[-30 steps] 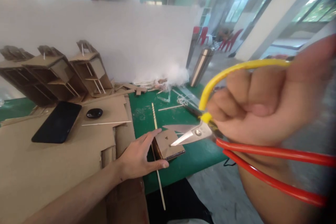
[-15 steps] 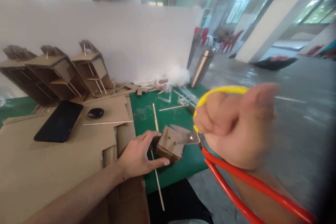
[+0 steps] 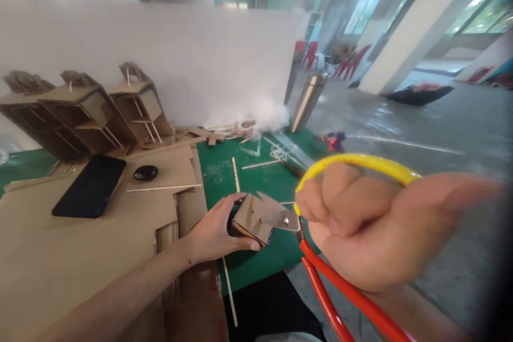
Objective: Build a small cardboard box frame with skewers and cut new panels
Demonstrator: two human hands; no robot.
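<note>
My left hand [image 3: 212, 232] grips a small piece of brown cardboard [image 3: 250, 219] and tilts it up off the green mat [image 3: 256, 168]. Close to the camera, my right hand [image 3: 360, 224] is closed round the yellow and red loop handles of a pair of scissors [image 3: 286, 219]. The steel blades lie across the top of the cardboard piece. A thin wooden stick [image 3: 230, 294] runs along the mat under my left hand.
Large cardboard sheets [image 3: 80, 251] cover the left of the table, with a black phone [image 3: 90, 186] and a small black disc [image 3: 145, 172] on them. Cardboard shelf models [image 3: 88, 112] stand before a white board. A steel flask [image 3: 306, 101] stands at the back right.
My left hand has gone from lying flat by the cardboard piece to gripping and lifting it. My right hand has come down and left, bringing the scissor blades onto the piece.
</note>
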